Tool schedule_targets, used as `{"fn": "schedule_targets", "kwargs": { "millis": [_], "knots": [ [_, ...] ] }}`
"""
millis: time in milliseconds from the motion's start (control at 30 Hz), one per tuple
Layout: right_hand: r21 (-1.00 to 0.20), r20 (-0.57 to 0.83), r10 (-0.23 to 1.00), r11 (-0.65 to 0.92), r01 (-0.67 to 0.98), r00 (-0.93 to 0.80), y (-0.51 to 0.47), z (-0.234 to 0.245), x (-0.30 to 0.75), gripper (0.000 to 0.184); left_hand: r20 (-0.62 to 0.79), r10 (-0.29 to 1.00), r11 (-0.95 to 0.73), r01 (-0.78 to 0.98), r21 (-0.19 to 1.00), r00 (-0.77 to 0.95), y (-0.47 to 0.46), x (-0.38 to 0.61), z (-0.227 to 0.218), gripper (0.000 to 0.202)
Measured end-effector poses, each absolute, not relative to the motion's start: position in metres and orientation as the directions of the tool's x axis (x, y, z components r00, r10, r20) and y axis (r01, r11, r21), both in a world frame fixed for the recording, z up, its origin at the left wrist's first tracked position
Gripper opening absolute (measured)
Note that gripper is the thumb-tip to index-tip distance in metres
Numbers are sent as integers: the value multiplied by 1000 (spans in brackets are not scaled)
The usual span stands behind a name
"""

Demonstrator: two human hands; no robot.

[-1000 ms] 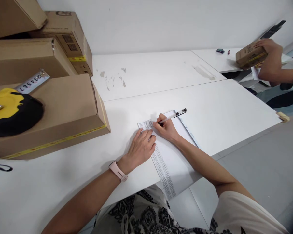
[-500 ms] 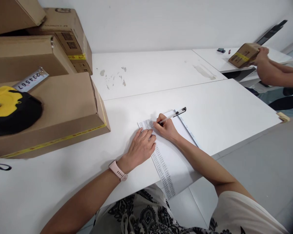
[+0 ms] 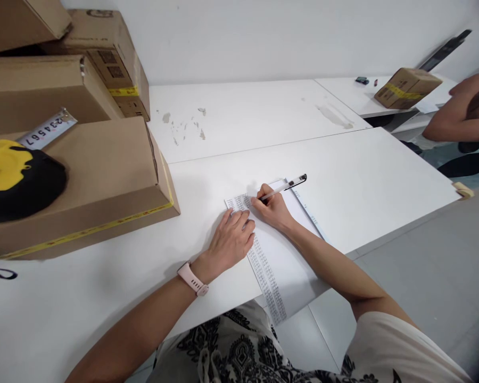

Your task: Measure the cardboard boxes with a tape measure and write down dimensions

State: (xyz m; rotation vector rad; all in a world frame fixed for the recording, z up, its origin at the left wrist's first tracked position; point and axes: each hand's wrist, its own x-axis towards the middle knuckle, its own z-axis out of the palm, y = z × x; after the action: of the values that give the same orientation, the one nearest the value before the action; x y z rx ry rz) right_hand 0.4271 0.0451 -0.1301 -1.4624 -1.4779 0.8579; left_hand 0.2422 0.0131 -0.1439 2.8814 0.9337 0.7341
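A sheet of paper [image 3: 279, 266] with columns of small print lies on the white table, its lower end hanging past the front edge. Under its right side a pad or booklet with a bluish edge [image 3: 309, 213] shows. My right hand [image 3: 273, 207] is closed round a clear pen with a black clip [image 3: 289, 184], its point down near the printed columns; the tip itself is hidden by my fingers. My left hand [image 3: 232, 236] rests flat on the paper's left edge, fingers slightly spread, holding nothing. A pink watch band [image 3: 193, 279] is on that wrist.
Cardboard boxes [image 3: 104, 170] are stacked at the left, with a yellow and black tape measure [image 3: 24, 175] on the nearest one. A black strap loop [image 3: 0, 273] lies below. At the far right another person's arm [image 3: 459, 117] is beside a taped box [image 3: 407, 88].
The other person's hand has let go of the small box and drawn back right. My pen has shifted very slightly right; my left hand stays in place.
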Motion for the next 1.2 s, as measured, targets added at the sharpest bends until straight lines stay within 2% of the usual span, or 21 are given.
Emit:
{"fn": "schedule_targets", "kwargs": {
  "millis": [867,1200],
  "knots": [
    [-916,100,993,70,394,58,45,-129,428,25,450,542,-823,556,114,710,13,243,-143,16],
    [-913,141,988,105,394,62,46,-129,427,24,454,535,-827,552,107,713,13,242,-142,18]
  ]
}}
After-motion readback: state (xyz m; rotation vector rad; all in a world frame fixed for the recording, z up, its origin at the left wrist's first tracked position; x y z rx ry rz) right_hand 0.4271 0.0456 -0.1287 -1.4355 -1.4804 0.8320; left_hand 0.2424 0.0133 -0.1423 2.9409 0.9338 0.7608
